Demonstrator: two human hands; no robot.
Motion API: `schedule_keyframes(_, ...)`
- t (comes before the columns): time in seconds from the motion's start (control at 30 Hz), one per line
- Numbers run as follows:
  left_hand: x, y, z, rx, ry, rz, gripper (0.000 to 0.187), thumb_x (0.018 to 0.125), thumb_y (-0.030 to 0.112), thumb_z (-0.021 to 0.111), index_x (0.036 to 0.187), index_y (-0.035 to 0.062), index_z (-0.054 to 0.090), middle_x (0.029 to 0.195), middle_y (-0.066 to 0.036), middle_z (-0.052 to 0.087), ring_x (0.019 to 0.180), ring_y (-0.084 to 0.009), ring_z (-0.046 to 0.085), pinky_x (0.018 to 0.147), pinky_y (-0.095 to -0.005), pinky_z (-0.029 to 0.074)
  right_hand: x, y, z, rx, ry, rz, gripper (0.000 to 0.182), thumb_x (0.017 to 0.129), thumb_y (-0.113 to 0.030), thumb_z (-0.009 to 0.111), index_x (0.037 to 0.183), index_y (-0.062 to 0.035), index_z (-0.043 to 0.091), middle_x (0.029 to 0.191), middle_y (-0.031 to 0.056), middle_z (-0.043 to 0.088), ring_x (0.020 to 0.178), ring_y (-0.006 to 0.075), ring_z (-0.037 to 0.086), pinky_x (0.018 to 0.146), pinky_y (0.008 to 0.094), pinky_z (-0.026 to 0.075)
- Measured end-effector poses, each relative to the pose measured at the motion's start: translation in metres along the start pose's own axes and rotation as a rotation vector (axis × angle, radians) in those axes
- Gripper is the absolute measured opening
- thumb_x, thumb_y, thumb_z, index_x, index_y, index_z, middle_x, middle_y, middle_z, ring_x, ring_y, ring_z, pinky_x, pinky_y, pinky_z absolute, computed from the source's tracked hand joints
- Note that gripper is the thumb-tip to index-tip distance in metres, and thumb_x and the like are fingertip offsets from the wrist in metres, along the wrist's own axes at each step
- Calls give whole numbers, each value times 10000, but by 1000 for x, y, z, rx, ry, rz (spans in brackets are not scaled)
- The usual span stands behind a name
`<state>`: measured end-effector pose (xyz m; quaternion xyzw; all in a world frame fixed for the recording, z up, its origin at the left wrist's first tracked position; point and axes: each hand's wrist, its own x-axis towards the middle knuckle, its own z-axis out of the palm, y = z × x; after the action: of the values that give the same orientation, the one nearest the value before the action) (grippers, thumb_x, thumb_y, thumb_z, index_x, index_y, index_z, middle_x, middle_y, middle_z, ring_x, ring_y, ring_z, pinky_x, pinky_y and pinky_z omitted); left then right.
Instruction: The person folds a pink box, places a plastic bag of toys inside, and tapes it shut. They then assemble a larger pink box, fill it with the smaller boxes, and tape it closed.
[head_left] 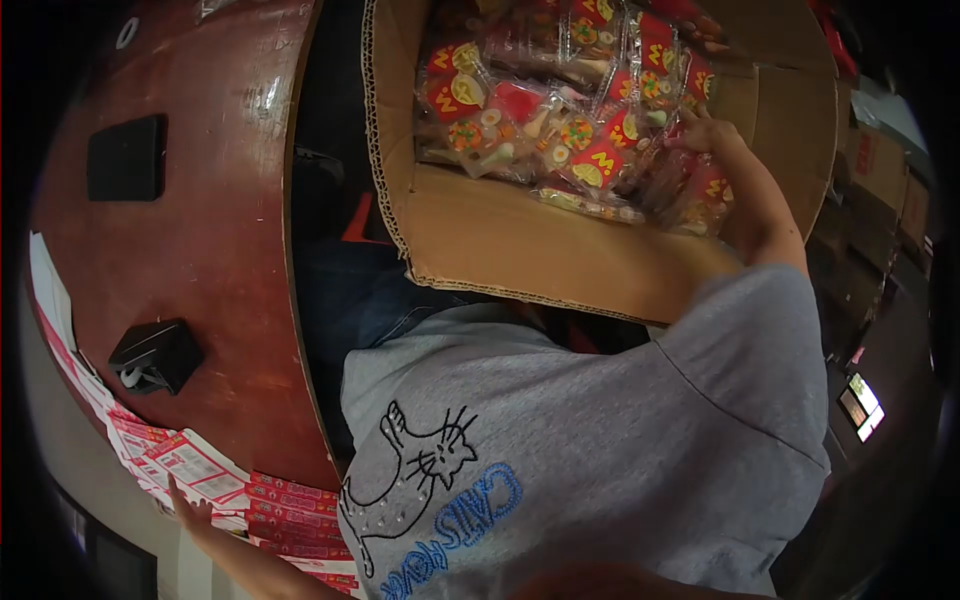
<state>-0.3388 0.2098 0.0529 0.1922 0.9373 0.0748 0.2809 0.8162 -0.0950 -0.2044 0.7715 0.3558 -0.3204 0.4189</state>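
Observation:
My right hand (706,138) reaches into an open cardboard box (560,262), its fingers curled at a clear plastic packet (688,180). Many similar packets (590,140) fill the box, with red labels bearing a yellow M-like mark and small colourful food-shaped pieces inside. Part of my right fingers is hidden among the plastic. At the lower left, my left hand (192,512) has its fingers apart and rests by a flat pink-and-white printed carton (195,465). Beside it stands a stack of pink printed cartons (295,510).
The reddish-brown table (220,250) runs down the left, carrying a flat black case (127,158), a black open-fronted holder (155,355) and a roll of tape (127,33). More cardboard boxes (880,150) stand at the right. The open box's raised flaps surround my right arm.

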Motion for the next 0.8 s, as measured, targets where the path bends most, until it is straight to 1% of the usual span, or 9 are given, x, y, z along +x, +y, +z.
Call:
schedule_keyframes(0.07,-17,13,5,-92,76,-31,1081,777,601,741,1615,227,170,1695,-81,66,1541,-343,55,1183,-606,170,35,9,20,62,-5,-62,1070,730,-775,663,1599,-341,215,1603,221,319,1412,424,417,1133,514,377)
schedule_keyframes(0.1,-26,13,4,-35,88,-24,1032,799,603,721,1607,205,217,1694,-38,90,1540,-295,112,1173,-620,215,52,18,34,394,-186,-127,1093,732,-761,680,1606,-318,195,1544,212,405,1365,380,479,1095,489,420)
schedule_keyframes(0.17,-48,11,8,-10,115,56,978,824,623,692,1588,165,290,1680,-55,138,1524,-346,154,1165,-630,190,62,17,28,700,-369,-200,1116,735,-746,698,1612,-295,176,1485,203,492,1318,335,541,1056,464,463)
schedule_keyframes(0.27,-72,8,5,112,71,280,968,837,633,674,1585,149,297,1661,-71,190,1510,-363,199,1174,-623,178,31,15,-3,335,-189,-353,1162,741,-714,732,1621,-233,146,1345,155,587,1137,262,635,927,428,539)
schedule_keyframes(0.37,-77,12,17,9,93,460,887,879,589,664,1565,134,332,1585,-91,384,1491,-314,266,1182,-568,116,6,29,-52,854,-368,-202,1081,792,-584,769,1621,-304,133,1491,190,445,1327,322,487,991,449,500)
schedule_keyframes(0.47,-104,32,37,68,86,624,829,905,539,658,1554,122,352,1571,-108,387,1474,-311,289,1175,-534,161,-46,40,-71,165,181,-419,1205,718,-671,779,1627,-265,100,1663,156,179,1516,383,208,1186,601,255)
schedule_keyframes(0.5,-114,40,44,100,79,685,810,914,522,656,1550,118,359,1567,-114,388,1469,-311,297,1173,-522,176,-90,14,-82,174,177,-399,1205,718,-671,779,1627,-265,100,1663,156,179,1516,383,208,1186,601,255)
schedule_keyframes(0.6,-142,61,69,201,58,889,752,940,472,650,1539,106,379,1554,-132,391,1452,-309,320,1165,-488,221,-174,-58,-95,-550,-36,-360,1243,668,-675,796,1624,-256,122,1680,135,141,1533,397,143,1177,690,139)
schedule_keyframes(0.8,-193,81,93,434,127,1184,637,993,371,638,1516,81,420,1527,-167,397,1420,-304,367,1151,-419,311,-71,-117,9,-652,-167,-370,1006,795,-610,696,1606,-237,231,1682,158,101,1511,463,144,1133,743,150)
